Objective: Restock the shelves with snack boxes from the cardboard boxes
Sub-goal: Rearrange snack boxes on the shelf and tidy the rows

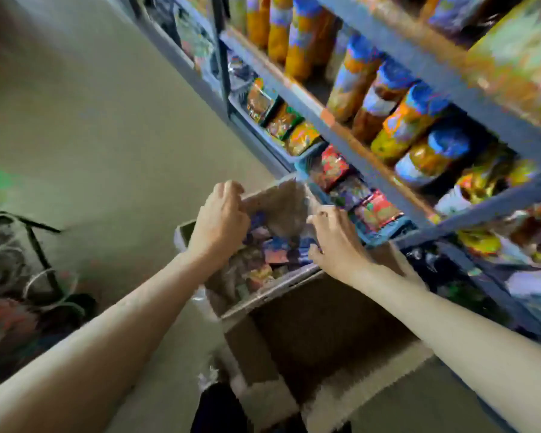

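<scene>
Reaching forward, my left hand (221,218) curls its fingers over the far left flap of the upper cardboard box (263,295), gripping the edge. Inside that box lie the snack boxes (274,254), a blurred jumble of blue, red and yellow packs. My right hand (336,242) grips the box's right rim, thumb inside. A second, open cardboard box (325,339) sits beneath. The shelves (419,67) stand at right, loaded with tall canisters (353,85) and packets.
</scene>
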`<action>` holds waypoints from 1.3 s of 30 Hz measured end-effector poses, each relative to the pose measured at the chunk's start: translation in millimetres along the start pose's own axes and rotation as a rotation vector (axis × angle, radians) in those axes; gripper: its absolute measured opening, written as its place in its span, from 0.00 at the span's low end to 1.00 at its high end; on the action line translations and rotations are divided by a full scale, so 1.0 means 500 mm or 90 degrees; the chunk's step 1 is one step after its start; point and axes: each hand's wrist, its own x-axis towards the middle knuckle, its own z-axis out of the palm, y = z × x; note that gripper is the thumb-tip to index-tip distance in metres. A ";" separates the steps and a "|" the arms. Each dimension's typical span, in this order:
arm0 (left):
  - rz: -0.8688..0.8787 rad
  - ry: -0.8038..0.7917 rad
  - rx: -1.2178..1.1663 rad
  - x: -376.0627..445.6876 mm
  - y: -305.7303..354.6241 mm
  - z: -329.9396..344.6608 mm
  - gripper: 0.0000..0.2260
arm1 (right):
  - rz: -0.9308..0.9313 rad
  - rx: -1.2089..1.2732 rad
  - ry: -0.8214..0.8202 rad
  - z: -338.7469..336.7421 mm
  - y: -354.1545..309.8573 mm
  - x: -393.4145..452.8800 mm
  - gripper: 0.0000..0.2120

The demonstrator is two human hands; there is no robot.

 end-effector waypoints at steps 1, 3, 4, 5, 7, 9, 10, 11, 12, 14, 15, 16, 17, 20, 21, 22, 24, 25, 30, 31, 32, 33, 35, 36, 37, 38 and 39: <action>-0.023 -0.028 0.010 -0.006 -0.062 0.051 0.15 | 0.033 0.005 -0.073 0.077 0.010 0.012 0.22; -0.071 -0.072 0.031 -0.012 -0.180 0.148 0.16 | 0.073 0.005 -0.157 0.221 0.036 0.044 0.22; -0.102 -0.092 0.040 -0.009 -0.232 0.191 0.16 | 0.095 0.019 -0.193 0.284 0.046 0.066 0.22; -0.130 -0.115 0.046 -0.003 -0.278 0.232 0.18 | 0.116 0.039 -0.229 0.344 0.053 0.090 0.21; -0.186 -0.178 0.054 0.015 -0.348 0.305 0.19 | 0.162 0.091 -0.309 0.453 0.059 0.145 0.20; -0.216 -0.254 0.065 0.035 -0.395 0.370 0.20 | 0.172 0.090 -0.390 0.553 0.054 0.200 0.25; -0.213 -0.279 0.071 0.045 -0.414 0.400 0.21 | 0.176 0.060 -0.434 0.597 0.044 0.225 0.30; -0.199 -0.292 0.081 0.055 -0.433 0.428 0.21 | 0.188 0.021 -0.469 0.635 0.028 0.250 0.35; -0.184 -0.295 0.091 0.061 -0.448 0.450 0.21 | 0.212 -0.010 -0.501 0.672 0.010 0.271 0.41; -0.170 -0.295 0.088 0.069 -0.473 0.483 0.21 | 0.277 -0.018 -0.550 0.737 -0.026 0.301 0.48; -0.167 -0.290 0.074 0.074 -0.485 0.495 0.21 | 0.302 -0.011 -0.563 0.769 -0.040 0.306 0.48; -0.163 -0.283 0.058 0.081 -0.496 0.500 0.21 | 0.315 -0.012 -0.574 0.800 -0.051 0.307 0.47; -0.161 -0.275 0.043 0.086 -0.509 0.502 0.21 | 0.322 -0.023 -0.584 0.828 -0.062 0.306 0.44; -0.173 -0.231 0.015 0.098 -0.548 0.500 0.19 | 0.271 -0.118 -0.558 0.885 -0.076 0.284 0.36; -0.185 -0.219 0.015 0.100 -0.556 0.496 0.18 | 0.256 -0.141 -0.545 0.888 -0.075 0.275 0.35; -0.196 -0.214 0.017 0.099 -0.556 0.490 0.17 | 0.251 -0.144 -0.533 0.887 -0.070 0.265 0.35; -0.203 -0.220 0.017 0.096 -0.547 0.473 0.16 | 0.238 -0.104 -0.493 0.868 -0.053 0.246 0.39; -0.200 -0.228 0.013 0.097 -0.540 0.462 0.17 | 0.232 -0.062 -0.475 0.848 -0.046 0.240 0.41; -0.410 -0.246 -0.192 0.128 -0.432 0.394 0.19 | 0.246 0.245 -0.333 0.617 -0.025 0.251 0.38; -0.457 -0.255 -0.277 0.132 -0.393 0.370 0.18 | 0.196 0.231 -0.294 0.547 -0.026 0.254 0.39; -0.464 -0.277 -0.330 0.133 -0.348 0.343 0.17 | 0.140 0.205 -0.260 0.473 -0.025 0.253 0.40; -0.446 -0.308 -0.355 0.135 -0.301 0.312 0.15 | 0.088 0.173 -0.236 0.393 -0.024 0.248 0.43; -0.391 -0.360 -0.393 0.143 -0.195 0.232 0.13 | -0.002 0.127 -0.201 0.223 -0.018 0.227 0.47; -0.363 -0.387 -0.415 0.151 -0.136 0.181 0.11 | -0.034 0.113 -0.189 0.131 -0.016 0.212 0.48; -0.333 -0.417 -0.438 0.159 -0.076 0.127 0.10 | -0.060 0.103 -0.176 0.042 -0.013 0.196 0.48; -0.293 -0.442 -0.453 0.164 -0.012 0.069 0.09 | -0.077 0.104 -0.149 -0.048 -0.010 0.180 0.49; -0.249 -0.455 -0.456 0.167 0.051 0.008 0.10 | -0.072 0.135 -0.115 -0.137 -0.005 0.167 0.49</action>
